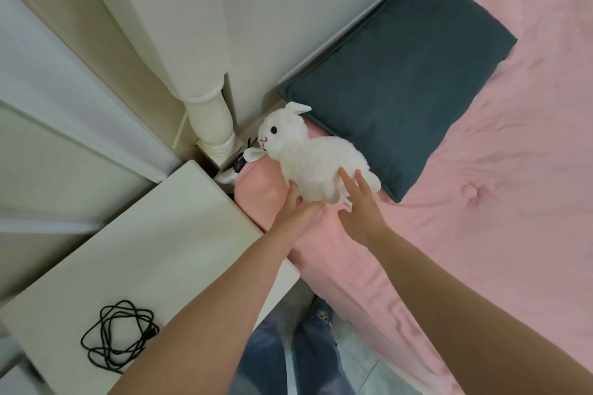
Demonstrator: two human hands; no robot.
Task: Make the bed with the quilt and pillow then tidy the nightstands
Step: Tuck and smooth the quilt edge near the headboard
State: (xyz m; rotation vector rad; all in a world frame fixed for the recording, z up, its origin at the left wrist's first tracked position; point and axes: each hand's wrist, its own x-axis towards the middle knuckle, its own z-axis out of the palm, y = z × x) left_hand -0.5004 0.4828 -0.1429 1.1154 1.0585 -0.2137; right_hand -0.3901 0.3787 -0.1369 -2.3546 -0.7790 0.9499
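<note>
I had both hands on the white plush lamb [316,157], which lay on the pink quilt [481,202] near the bed's corner, its head toward ten o'clock. My left hand [298,212] cupped its underside at seven o'clock, fingers curled against the fleece. My right hand [361,208] lay with straight, spread fingers touching its rump at five o'clock, not clasping. The dark teal pillow [404,80] sat at two o'clock of the lamb, flat on the quilt with its long edge against the headboard [266,51], its near corner just beside the lamb's tail. At eight o'clock stood the white nightstand [144,253], a coiled black cable [118,337] on its top.
</note>
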